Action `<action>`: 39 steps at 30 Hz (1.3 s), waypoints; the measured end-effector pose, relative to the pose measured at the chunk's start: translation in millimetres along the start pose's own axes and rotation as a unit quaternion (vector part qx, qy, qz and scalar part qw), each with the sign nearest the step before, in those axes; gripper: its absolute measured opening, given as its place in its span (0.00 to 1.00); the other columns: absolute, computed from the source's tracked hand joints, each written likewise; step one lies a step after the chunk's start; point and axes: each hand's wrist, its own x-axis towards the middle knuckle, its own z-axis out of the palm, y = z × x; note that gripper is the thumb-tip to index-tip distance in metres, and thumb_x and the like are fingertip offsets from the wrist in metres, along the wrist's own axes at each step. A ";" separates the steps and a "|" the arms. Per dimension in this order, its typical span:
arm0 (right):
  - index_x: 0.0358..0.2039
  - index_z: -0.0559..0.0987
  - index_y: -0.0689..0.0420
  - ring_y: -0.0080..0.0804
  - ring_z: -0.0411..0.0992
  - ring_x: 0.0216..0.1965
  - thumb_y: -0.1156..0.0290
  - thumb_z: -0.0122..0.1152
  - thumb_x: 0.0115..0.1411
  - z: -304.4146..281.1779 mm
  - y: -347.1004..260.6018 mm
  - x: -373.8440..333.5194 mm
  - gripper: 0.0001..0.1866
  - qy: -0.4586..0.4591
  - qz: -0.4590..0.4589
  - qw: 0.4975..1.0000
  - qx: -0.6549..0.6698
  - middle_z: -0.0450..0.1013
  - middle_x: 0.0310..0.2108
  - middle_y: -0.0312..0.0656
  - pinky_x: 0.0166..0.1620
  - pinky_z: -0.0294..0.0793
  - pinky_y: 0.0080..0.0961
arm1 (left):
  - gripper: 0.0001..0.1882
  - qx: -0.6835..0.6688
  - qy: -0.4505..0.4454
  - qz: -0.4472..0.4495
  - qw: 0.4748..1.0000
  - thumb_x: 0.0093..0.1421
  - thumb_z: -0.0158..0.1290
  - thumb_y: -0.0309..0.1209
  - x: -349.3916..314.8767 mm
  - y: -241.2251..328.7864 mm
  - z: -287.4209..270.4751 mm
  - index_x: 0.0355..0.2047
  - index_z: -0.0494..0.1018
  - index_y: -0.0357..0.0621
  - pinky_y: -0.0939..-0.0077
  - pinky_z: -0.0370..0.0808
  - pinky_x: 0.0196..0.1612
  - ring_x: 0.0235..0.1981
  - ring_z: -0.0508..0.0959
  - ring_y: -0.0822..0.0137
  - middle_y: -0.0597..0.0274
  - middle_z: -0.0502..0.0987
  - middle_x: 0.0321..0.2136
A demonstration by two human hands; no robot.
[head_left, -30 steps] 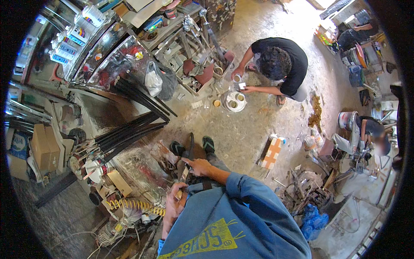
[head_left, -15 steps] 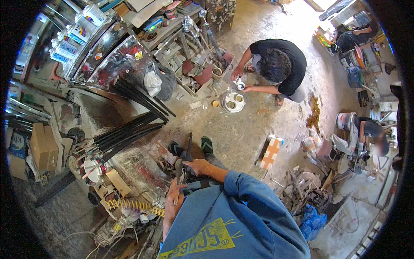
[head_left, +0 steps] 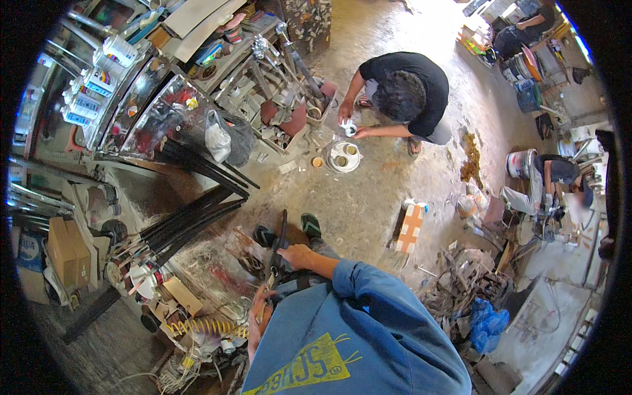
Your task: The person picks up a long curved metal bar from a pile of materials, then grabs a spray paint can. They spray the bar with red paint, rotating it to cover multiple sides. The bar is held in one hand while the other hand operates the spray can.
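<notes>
A long, narrow dark bar (head_left: 282, 230) stands out in front of my body, pointing away from me past my feet. My right hand (head_left: 296, 257) is closed around its middle part. Lower down, my left hand (head_left: 261, 306) is closed at the bar's near end, its fingers partly hidden by the sleeve and by the angle. What kind of part the bar is, I cannot make out. Just beyond it are my two feet in dark sandals (head_left: 311, 225).
Another person (head_left: 411, 92) crouches ahead, holding a small white cup (head_left: 349, 130) over a white bucket lid (head_left: 343, 158) with cups. Black tubes (head_left: 191, 214) lie at left, near a coiled yellow hose (head_left: 207, 327). A taped box (head_left: 411, 227) and scrap pile (head_left: 471, 280) are at right.
The whole view has shifted slightly, so the surroundings sit a little further left and up. Both my hands stay on the bar, with the left one slightly less in sight.
</notes>
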 end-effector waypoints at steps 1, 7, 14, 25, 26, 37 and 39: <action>0.59 0.72 0.52 0.55 0.79 0.38 0.73 0.68 0.46 -1.3 -0.4 0.1 0.36 0.002 0.003 1.000 -0.003 0.79 0.36 0.54 0.38 0.80 0.48 | 0.17 0.009 0.003 0.008 1.000 0.67 0.46 0.26 0.5 3.7 0.8 0.54 0.73 0.43 0.57 0.55 0.69 0.69 0.59 0.51 0.42 0.61 0.67; 0.58 0.72 0.51 0.55 0.79 0.39 0.73 0.67 0.47 -17.5 -5.8 -6.6 0.34 -0.015 0.015 1.000 0.013 0.79 0.36 0.54 0.40 0.80 0.48 | 0.17 0.161 0.011 0.076 0.984 0.65 0.45 0.19 -12.8 53.5 24.9 0.54 0.72 0.37 0.64 0.59 0.66 0.66 0.64 0.55 0.43 0.66 0.62; 0.57 0.70 0.59 0.54 0.78 0.44 0.65 0.66 0.50 0.6 37.8 21.0 0.32 -0.040 0.103 0.992 0.059 0.79 0.41 0.54 0.45 0.79 0.46 | 0.19 0.081 0.065 0.122 0.987 0.65 0.43 0.20 11.7 36.2 15.1 0.56 0.69 0.35 0.64 0.59 0.66 0.63 0.66 0.57 0.48 0.68 0.61; 0.69 0.53 0.61 0.52 0.78 0.43 0.70 0.64 0.50 -46.0 247.0 102.3 0.47 0.112 0.370 0.904 0.183 0.78 0.42 0.58 0.43 0.78 0.42 | 0.23 0.250 0.214 0.175 0.928 0.71 0.38 0.32 42.0 31.2 7.7 0.64 0.61 0.35 0.59 0.64 0.63 0.61 0.68 0.51 0.44 0.66 0.61; 0.67 0.58 0.60 0.53 0.77 0.47 0.69 0.63 0.51 -51.7 250.5 106.2 0.43 0.116 0.378 0.900 0.181 0.77 0.47 0.56 0.49 0.77 0.44 | 0.24 0.249 0.211 0.178 0.928 0.72 0.38 0.34 49.8 29.9 7.1 0.64 0.61 0.34 0.58 0.64 0.63 0.61 0.68 0.50 0.43 0.66 0.61; 0.66 0.58 0.62 0.52 0.78 0.41 0.68 0.56 0.57 -55.7 303.9 176.6 0.38 0.110 0.363 0.913 0.150 0.78 0.41 0.57 0.42 0.79 0.46 | 0.25 0.350 0.218 0.003 0.911 0.68 0.43 0.30 74.4 -26.0 -1.3 0.64 0.64 0.37 0.56 0.60 0.65 0.64 0.65 0.49 0.45 0.66 0.62; 0.69 0.50 0.64 0.48 0.80 0.31 0.69 0.57 0.55 -56.0 312.0 181.6 0.44 0.135 0.321 0.926 0.145 0.79 0.32 0.56 0.33 0.79 0.45 | 0.24 0.310 0.231 0.021 0.922 0.67 0.44 0.29 75.5 -36.4 10.6 0.64 0.64 0.37 0.56 0.59 0.66 0.64 0.65 0.49 0.46 0.67 0.62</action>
